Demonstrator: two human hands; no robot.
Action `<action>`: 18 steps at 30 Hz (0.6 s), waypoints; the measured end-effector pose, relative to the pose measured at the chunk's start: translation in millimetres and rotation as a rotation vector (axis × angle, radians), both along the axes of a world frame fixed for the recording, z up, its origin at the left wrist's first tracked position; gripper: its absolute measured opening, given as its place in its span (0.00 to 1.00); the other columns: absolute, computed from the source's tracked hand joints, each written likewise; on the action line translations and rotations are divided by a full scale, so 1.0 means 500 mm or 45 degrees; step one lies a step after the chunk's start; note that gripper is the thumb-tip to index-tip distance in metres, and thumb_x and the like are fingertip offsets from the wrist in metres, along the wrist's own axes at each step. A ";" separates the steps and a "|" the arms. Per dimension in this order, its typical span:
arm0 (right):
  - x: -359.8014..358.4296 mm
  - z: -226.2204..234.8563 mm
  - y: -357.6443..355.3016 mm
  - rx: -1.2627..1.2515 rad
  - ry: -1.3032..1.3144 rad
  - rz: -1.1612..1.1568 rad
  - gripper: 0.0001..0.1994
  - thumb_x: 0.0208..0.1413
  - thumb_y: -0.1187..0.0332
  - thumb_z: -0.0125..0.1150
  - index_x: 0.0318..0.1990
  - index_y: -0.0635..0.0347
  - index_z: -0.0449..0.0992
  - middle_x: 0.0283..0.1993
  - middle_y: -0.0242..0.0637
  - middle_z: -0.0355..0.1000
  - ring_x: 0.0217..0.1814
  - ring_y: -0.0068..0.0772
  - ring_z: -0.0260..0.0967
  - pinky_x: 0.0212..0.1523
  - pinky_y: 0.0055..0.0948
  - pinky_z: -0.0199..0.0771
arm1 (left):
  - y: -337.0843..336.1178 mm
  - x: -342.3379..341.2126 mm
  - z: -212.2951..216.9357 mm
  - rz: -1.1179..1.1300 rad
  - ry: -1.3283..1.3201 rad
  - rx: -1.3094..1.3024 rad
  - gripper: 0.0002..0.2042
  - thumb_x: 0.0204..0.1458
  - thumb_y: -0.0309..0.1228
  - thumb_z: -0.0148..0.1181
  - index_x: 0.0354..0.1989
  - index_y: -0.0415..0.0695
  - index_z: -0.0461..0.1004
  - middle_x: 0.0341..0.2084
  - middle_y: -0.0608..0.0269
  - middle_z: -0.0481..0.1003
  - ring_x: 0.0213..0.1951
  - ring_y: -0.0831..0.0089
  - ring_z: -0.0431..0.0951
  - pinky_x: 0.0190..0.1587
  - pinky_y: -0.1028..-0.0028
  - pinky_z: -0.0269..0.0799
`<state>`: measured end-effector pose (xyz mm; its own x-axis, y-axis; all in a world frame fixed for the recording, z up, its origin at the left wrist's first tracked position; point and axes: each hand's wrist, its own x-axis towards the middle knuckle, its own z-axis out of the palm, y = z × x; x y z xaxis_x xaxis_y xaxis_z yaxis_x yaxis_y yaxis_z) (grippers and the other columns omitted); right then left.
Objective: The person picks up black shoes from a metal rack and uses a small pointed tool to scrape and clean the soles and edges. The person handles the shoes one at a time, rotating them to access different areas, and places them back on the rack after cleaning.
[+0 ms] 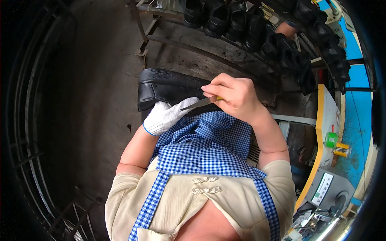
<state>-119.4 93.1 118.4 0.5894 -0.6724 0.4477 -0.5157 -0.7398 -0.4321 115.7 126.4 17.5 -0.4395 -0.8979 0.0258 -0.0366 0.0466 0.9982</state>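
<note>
A black leather shoe [171, 85] is held in front of my apron, lying crosswise with its stitched side showing. My left hand [165, 116], in a white knitted glove with a blue cuff edge, grips its near side, fingers partly hidden. My bare right hand [233, 96] holds a slim pointed knife [198, 103] with a bit of yellow handle showing. The blade points left, its tip over the gloved thumb. The right thumb and forefinger are pinched together at the shoe's right end; whether they hold anything there I cannot make out.
Ahead and to the right, a metal rack [181, 43] carries rows of black shoes [217, 20]. A yellow-edged machine table [320, 120] stands at the right, with a green spool [331, 139] and a yellow one [341, 150]. Curved metal rails [28, 120] line the left.
</note>
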 end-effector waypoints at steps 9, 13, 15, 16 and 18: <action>0.022 0.038 0.011 -0.492 0.539 0.072 0.09 0.40 0.74 0.65 0.33 0.59 0.78 0.30 0.30 0.71 0.26 0.23 0.72 0.20 0.21 0.71 | 0.036 0.007 -0.033 -0.194 -0.091 0.115 0.17 0.63 0.29 0.51 0.59 0.41 0.72 0.45 0.61 0.78 0.43 0.73 0.80 0.44 0.77 0.76; 0.044 0.046 0.007 -0.493 0.784 0.095 0.04 0.44 0.72 0.63 0.30 0.58 0.76 0.28 0.31 0.67 0.27 0.21 0.72 0.21 0.18 0.73 | 0.036 0.008 -0.055 -0.190 -0.310 -0.049 0.15 0.61 0.29 0.54 0.56 0.41 0.74 0.34 0.60 0.79 0.35 0.73 0.79 0.39 0.73 0.74; 0.049 0.040 -0.002 -0.468 0.803 0.109 0.03 0.46 0.72 0.63 0.28 0.58 0.75 0.28 0.32 0.66 0.28 0.21 0.72 0.22 0.17 0.74 | 0.032 -0.001 -0.039 -0.134 -0.125 0.041 0.14 0.60 0.29 0.56 0.54 0.41 0.75 0.34 0.59 0.79 0.35 0.72 0.79 0.39 0.73 0.74; 0.050 0.032 -0.009 -0.466 0.769 0.112 0.03 0.47 0.71 0.63 0.27 0.57 0.75 0.28 0.32 0.66 0.28 0.21 0.72 0.22 0.17 0.74 | 0.030 -0.006 -0.025 -0.107 -0.088 -0.031 0.15 0.60 0.29 0.56 0.54 0.41 0.75 0.35 0.59 0.79 0.36 0.72 0.79 0.39 0.73 0.74; 0.041 0.012 -0.026 -0.345 0.598 0.142 0.05 0.46 0.72 0.64 0.26 0.58 0.73 0.28 0.33 0.66 0.27 0.24 0.73 0.23 0.19 0.75 | 0.022 -0.008 0.005 -0.091 -0.098 -0.122 0.15 0.60 0.29 0.56 0.55 0.42 0.75 0.36 0.59 0.80 0.36 0.72 0.80 0.39 0.73 0.74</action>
<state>-98.6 80.2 124.4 0.8284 -0.4916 0.2683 -0.5193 -0.8537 0.0389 111.8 137.2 20.0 -0.5063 -0.8592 0.0735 -0.1063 0.1468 0.9834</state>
